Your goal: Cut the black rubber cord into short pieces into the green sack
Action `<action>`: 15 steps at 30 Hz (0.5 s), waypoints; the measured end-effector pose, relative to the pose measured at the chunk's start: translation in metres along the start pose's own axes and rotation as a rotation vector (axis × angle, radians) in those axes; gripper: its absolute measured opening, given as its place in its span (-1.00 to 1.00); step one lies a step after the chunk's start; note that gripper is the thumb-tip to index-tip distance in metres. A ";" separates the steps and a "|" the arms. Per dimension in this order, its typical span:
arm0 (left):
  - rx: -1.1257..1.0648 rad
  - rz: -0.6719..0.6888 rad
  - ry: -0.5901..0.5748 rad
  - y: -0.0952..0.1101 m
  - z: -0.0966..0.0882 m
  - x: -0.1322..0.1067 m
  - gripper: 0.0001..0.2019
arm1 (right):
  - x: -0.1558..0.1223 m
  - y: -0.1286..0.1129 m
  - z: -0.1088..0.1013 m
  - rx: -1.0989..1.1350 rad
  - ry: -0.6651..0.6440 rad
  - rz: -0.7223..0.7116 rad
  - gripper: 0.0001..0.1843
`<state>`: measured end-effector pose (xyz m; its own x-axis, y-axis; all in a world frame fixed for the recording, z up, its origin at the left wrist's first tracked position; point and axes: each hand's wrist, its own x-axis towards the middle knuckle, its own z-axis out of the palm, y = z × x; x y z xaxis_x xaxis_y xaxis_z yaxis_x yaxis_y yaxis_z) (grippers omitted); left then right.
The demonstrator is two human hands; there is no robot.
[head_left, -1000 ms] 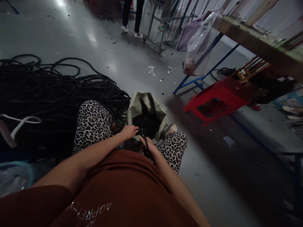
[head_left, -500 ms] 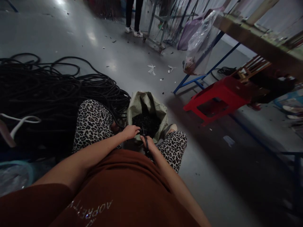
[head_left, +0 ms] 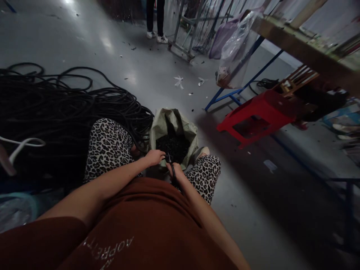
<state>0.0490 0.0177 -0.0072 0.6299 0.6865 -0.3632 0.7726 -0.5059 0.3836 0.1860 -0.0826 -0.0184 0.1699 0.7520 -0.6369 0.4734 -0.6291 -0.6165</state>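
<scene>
Over the mouth of a pale woven sack (head_left: 191,129), my left hand (head_left: 154,158) is closed, thumb and fingertips pinching what looks like the end of a black cord. My right hand (head_left: 176,170) grips a pair of scissors (head_left: 169,158) by dark handles, the blades pointing up and away beside the left fingertips. Small black pieces (head_left: 173,147) fill the part of the sack I can see into. To the left lies a large tangled heap of black cord (head_left: 112,99), with strands running past my left knee toward the sack. How the cord passes through my left fingers is hidden.
A red plastic stool (head_left: 268,99) stands to the right, under a table (head_left: 298,39) with blue legs. A clear plastic bag (head_left: 234,56) hangs from the table's corner. Another person's legs (head_left: 155,17) show at the back. White scraps (head_left: 179,81) litter the floor.
The scissor blades look more spread and catch more light than before. Both hands stay over the sack, and the whole view has shifted slightly.
</scene>
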 end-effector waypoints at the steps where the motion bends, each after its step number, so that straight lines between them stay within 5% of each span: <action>1: 0.005 0.001 -0.002 -0.001 0.000 0.000 -0.73 | 0.000 0.001 0.001 0.017 -0.004 0.015 -0.59; 9: -0.053 -0.037 0.040 -0.018 0.007 0.006 -0.74 | -0.001 0.001 0.000 0.120 0.015 0.115 -0.56; 15: -0.169 -0.098 0.138 -0.024 0.010 0.007 -0.69 | -0.004 -0.006 -0.007 0.092 -0.017 0.057 -0.49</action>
<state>0.0350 0.0294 -0.0273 0.5272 0.7985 -0.2906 0.7976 -0.3470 0.4935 0.1888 -0.0807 -0.0087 0.1798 0.7114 -0.6794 0.3822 -0.6869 -0.6181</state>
